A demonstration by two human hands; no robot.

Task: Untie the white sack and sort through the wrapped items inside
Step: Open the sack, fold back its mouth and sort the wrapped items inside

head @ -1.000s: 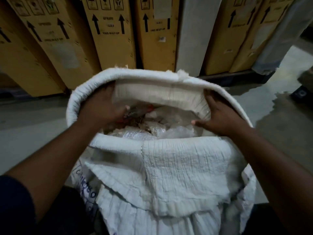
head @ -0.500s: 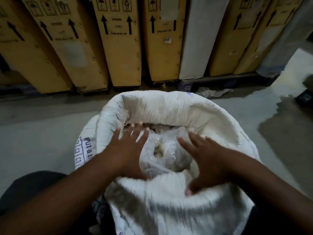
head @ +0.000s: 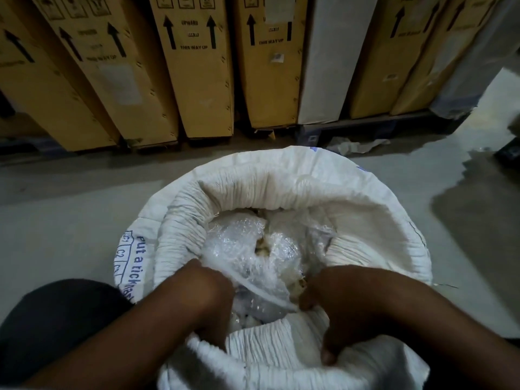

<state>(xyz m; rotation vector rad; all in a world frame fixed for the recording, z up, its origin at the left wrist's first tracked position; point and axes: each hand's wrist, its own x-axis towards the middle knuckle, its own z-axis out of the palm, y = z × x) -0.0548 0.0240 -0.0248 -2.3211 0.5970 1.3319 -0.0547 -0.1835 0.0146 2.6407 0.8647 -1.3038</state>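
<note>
Here, a person's left hand (head: pixel 202 299) and right hand (head: pixel 334 302) are reaching into the open white sack (head: pixel 365 220) on the floor (head: pixel 70 209), each grip closing on clear wrapped items (head: pixel 253 249) inside.

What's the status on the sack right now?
Both hands, left and right, down in the open white sack, gripping the bubble-wrapped bundle. Rim rolled down. Nothing in the way.

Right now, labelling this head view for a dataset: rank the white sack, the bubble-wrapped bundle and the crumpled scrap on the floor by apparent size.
1. White sack, by far.
2. Bubble-wrapped bundle.
3. Crumpled scrap, though it lies farther off, so this is unsure.
</note>
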